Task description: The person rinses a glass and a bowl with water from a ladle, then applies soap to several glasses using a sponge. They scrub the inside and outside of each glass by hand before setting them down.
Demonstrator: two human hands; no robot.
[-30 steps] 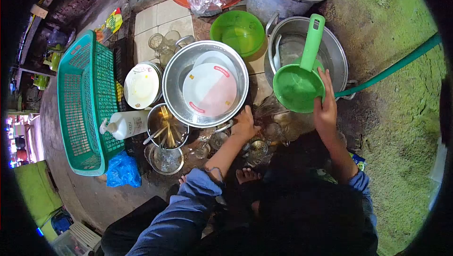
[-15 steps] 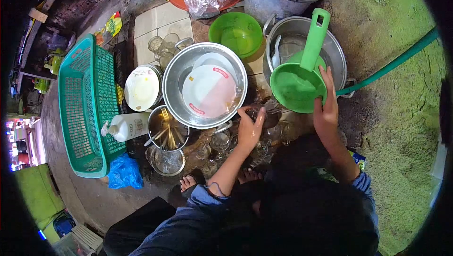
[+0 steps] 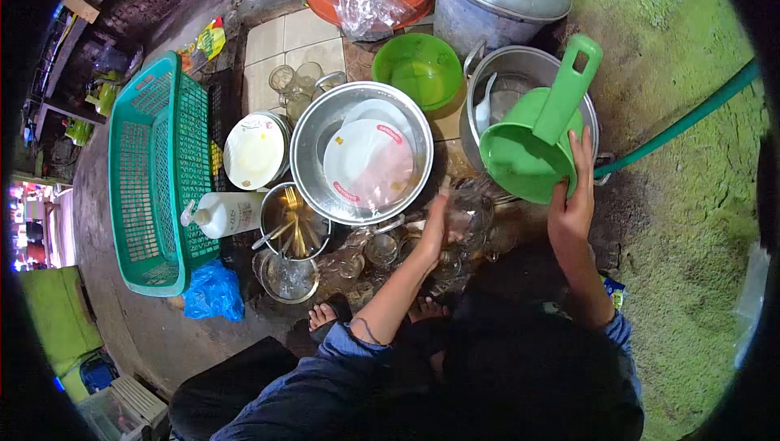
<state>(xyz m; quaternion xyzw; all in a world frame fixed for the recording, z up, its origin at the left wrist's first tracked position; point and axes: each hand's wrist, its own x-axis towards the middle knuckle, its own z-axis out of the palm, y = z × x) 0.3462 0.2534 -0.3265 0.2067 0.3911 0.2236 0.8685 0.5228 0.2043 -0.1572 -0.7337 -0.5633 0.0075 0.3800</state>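
The right hand (image 3: 574, 197) has the green plastic dipper (image 3: 520, 156) by its bowl rather than its handle, thumb and fingers closed around the rim in a fairly narrow hold. The handle sticks up toward one o'clock. The left hand (image 3: 433, 238) is down at the dipper's eight o'clock, fingers stretched up beside a clear glass vessel (image 3: 470, 217); glare and blur keep me from telling whether it grips it or merely touches it.

Around that hand the drinking glasses (image 3: 381, 249) crowd together on the wet floor. At its ten to eleven o'clock sits the metal basin (image 3: 420, 181) with plates in it, and at nine o'clock the cutlery pot (image 3: 326, 239). The big metal pot (image 3: 497, 65) lies at the dipper's twelve, partly behind it, and the hose (image 3: 691, 127) runs off toward two.

The rim hold is what worries me: with the handle's weight up high, I think wet fingers could let the dipper roll and dump whatever it carries over the glassware. The left hand has little room too, so a slip could knock glass on glass and chip it (and those toes (image 3: 322, 316) look awfully close to any shards).
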